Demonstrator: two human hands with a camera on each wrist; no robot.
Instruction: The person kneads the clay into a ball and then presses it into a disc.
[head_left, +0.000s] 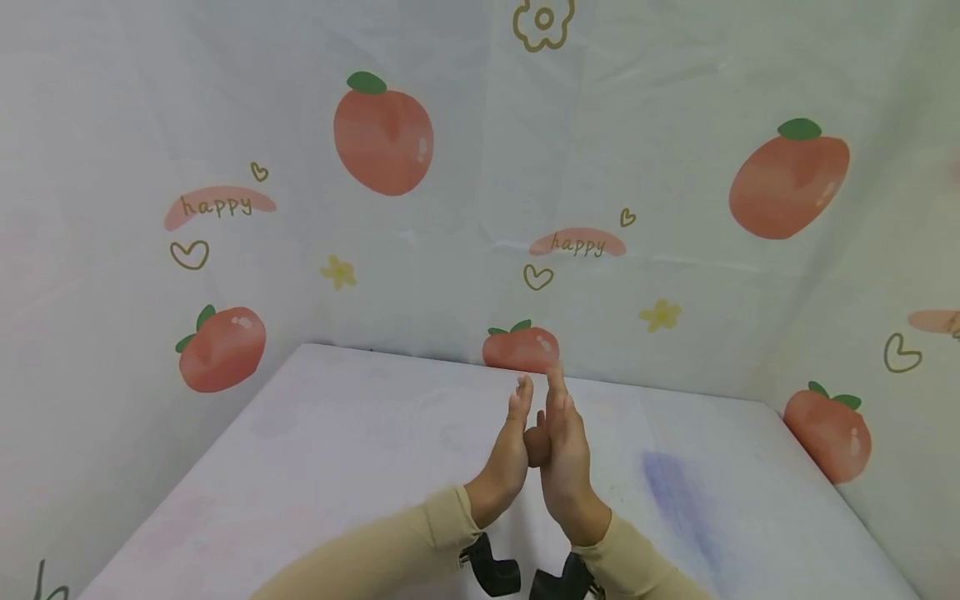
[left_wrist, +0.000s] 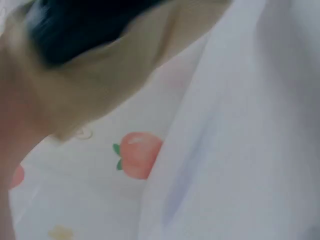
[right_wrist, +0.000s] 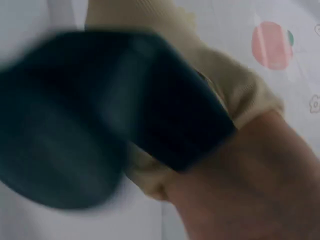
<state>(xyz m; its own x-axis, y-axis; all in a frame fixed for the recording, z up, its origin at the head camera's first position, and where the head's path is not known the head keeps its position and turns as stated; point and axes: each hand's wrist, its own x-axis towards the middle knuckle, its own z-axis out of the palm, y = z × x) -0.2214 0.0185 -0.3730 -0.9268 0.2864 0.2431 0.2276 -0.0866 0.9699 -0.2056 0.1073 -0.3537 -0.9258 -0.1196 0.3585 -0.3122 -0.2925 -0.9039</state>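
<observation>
A small brown ball (head_left: 537, 447), smooth like clay or dough, sits between two upright palms in the head view. From the left, my left hand (head_left: 504, 462) presses against it with fingers straight and pointing up. My right hand (head_left: 567, 467) faces it from the other side, its fingers likewise stretched upward. Parts of the ball are covered by the palms. The left wrist view catches only a blurred beige sleeve (left_wrist: 105, 85) and some bare skin. In the right wrist view a bare wrist (right_wrist: 240, 185) comes out of a beige cuff, and the ball is out of sight.
Below the hands spreads a white table (head_left: 360, 433) with a bluish-purple smear (head_left: 678, 500) on its right side. A white cloth backdrop (head_left: 465, 167) printed with red fruits stands around it. Black wrist devices (head_left: 495, 571) hang beneath both cuffs.
</observation>
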